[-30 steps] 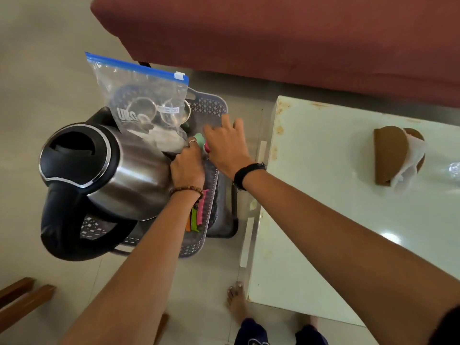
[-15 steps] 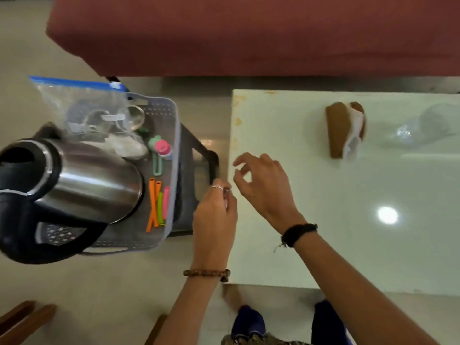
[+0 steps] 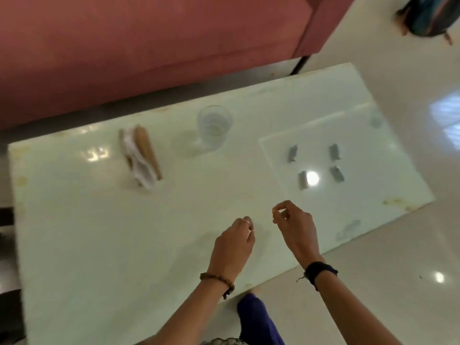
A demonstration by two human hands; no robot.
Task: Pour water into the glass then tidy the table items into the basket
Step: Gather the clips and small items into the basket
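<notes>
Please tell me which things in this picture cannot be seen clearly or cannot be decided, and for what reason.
Head view, the only one:
- Basket: out of frame, so its contents cannot be checked.
- Glass: motion blur hides the water level.
- Left hand and right hand: fingers curled; too blurred to tell whether they pinch something small.
- Four grey pieces: under the table top, too blurred to identify.
- Dark object: cut off by the top edge.
</notes>
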